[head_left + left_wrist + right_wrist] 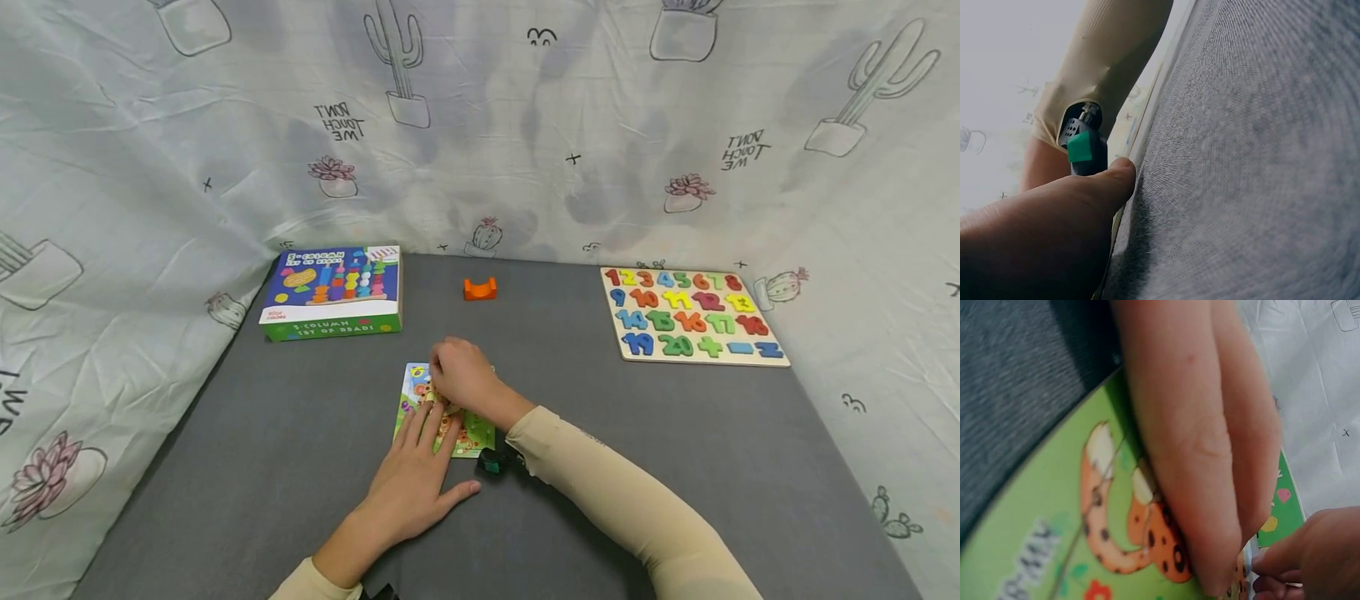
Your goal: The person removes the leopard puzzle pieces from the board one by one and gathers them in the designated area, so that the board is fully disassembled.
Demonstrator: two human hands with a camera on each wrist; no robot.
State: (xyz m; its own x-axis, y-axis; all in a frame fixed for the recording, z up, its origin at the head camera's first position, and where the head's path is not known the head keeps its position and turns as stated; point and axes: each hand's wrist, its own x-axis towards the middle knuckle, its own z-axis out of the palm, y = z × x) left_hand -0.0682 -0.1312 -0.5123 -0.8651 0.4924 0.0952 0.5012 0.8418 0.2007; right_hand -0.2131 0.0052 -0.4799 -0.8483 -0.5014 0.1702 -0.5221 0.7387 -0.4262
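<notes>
A small picture puzzle [476, 437] with a green ground lies on the grey table. In the right wrist view the puzzle [1054, 506] shows an orange spotted animal and a thin dark seam. My left hand [416, 479] rests its straight, spread fingers on the puzzle's lower left, thumb out to the side; that hand [1310, 556] also appears at lower right in the right wrist view. Over the upper part is my right hand [465, 375], its fingers [1179, 450] bent down with tips right at the picture. I cannot tell whether they pinch a piece.
Behind on the left lies a boxed bead set [330, 292]. A small orange U-shaped piece [480, 290] stands at back centre, and a wooden number board [701, 317] lies at the right. A printed cloth [480, 150] hangs around the table [555, 325].
</notes>
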